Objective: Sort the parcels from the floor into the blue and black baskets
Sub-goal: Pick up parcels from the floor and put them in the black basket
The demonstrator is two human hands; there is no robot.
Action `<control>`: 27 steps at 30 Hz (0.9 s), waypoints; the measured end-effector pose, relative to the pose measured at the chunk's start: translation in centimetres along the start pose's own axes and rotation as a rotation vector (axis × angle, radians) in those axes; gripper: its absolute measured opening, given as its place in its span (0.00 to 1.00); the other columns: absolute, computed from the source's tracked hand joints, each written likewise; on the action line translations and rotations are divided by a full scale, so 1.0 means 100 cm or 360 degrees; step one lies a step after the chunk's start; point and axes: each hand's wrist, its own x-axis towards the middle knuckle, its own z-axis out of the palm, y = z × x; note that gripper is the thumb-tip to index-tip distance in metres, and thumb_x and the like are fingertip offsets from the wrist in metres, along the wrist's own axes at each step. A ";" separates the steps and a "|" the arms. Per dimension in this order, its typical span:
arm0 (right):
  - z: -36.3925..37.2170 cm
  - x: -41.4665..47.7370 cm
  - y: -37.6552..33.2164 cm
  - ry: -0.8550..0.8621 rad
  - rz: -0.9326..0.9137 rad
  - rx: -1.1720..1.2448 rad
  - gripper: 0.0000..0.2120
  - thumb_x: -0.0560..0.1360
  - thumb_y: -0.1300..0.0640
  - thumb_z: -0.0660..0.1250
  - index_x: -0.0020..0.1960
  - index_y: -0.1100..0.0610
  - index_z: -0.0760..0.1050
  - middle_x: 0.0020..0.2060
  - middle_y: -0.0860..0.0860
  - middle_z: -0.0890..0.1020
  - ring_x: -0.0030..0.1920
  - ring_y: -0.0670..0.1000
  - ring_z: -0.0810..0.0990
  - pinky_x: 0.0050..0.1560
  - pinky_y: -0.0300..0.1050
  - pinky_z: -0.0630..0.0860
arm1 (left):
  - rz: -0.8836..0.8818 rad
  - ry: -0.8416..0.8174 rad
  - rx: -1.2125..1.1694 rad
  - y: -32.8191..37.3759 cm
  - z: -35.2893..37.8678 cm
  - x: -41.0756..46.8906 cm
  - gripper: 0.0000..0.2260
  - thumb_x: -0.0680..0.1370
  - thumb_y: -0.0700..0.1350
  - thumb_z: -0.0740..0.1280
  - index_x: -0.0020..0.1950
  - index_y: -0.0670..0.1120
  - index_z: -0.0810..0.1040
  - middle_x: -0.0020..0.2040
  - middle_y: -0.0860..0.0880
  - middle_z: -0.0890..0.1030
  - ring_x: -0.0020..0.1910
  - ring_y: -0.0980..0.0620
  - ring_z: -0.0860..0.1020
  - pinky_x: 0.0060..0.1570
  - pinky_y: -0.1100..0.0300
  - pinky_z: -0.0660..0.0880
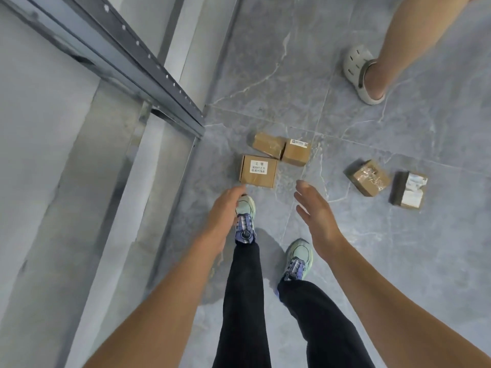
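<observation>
**Nothing held, fingers loose**

Left hand (225, 213) and right hand (316, 216) hang released, grasping nothing. A labelled box (259, 171) lies on the floor (265, 75) at 12 o'clock from the left fingertips. A pair of boxes (296, 155) sits beyond it, touching. Two taped boxes (368, 177) lie at 2 o'clock from the right hand.
</observation>
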 end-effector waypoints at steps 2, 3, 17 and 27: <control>0.003 0.043 0.023 0.0025 0.0036 -0.0015 0.26 0.85 0.40 0.59 0.80 0.47 0.66 0.77 0.44 0.70 0.77 0.47 0.68 0.81 0.52 0.61 | -0.0009 -0.0025 0.0044 -0.008 0.005 0.050 0.08 0.84 0.54 0.63 0.52 0.54 0.79 0.54 0.54 0.81 0.51 0.60 0.78 0.55 0.54 0.75; 0.005 0.065 0.035 0.0050 0.0052 -0.0013 0.26 0.85 0.39 0.59 0.80 0.48 0.66 0.77 0.44 0.71 0.77 0.47 0.69 0.81 0.52 0.61 | -0.0004 -0.0039 0.0074 -0.012 0.008 0.077 0.08 0.84 0.54 0.62 0.54 0.54 0.79 0.56 0.54 0.81 0.52 0.60 0.78 0.54 0.54 0.74; 0.044 0.326 0.192 0.0279 0.0195 -0.0068 0.31 0.82 0.35 0.62 0.80 0.47 0.67 0.77 0.46 0.70 0.76 0.49 0.68 0.76 0.52 0.62 | 0.0029 -0.0127 0.0466 -0.096 0.020 0.383 0.08 0.84 0.55 0.62 0.47 0.56 0.74 0.47 0.59 0.76 0.47 0.60 0.74 0.44 0.60 0.69; 0.048 0.400 0.234 0.0372 0.0255 -0.0063 0.42 0.71 0.27 0.61 0.80 0.47 0.67 0.76 0.49 0.74 0.75 0.53 0.71 0.76 0.55 0.65 | -0.0078 -0.0216 0.0319 -0.130 0.031 0.460 0.36 0.76 0.62 0.66 0.81 0.50 0.65 0.79 0.50 0.68 0.75 0.48 0.69 0.61 0.51 0.67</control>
